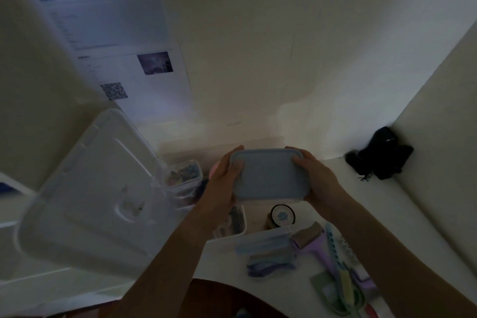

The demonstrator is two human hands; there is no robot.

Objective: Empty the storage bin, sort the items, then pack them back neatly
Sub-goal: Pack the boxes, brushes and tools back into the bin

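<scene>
Fingers of the left hand (224, 175) and right hand (316, 178) curl round the ends of a blue-lidded container (269, 175), held above the white table (387, 204). The clear storage bin lid (95, 193) lies to the left; a purple lint roller (313, 242) lies near right.

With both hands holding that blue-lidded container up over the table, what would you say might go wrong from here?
1. The blue-lidded container is held only at its ends by the left hand and right hand; it could slip onto the round tin below.
2. The tilted clear bin lid beside the left arm might get knocked.
</scene>
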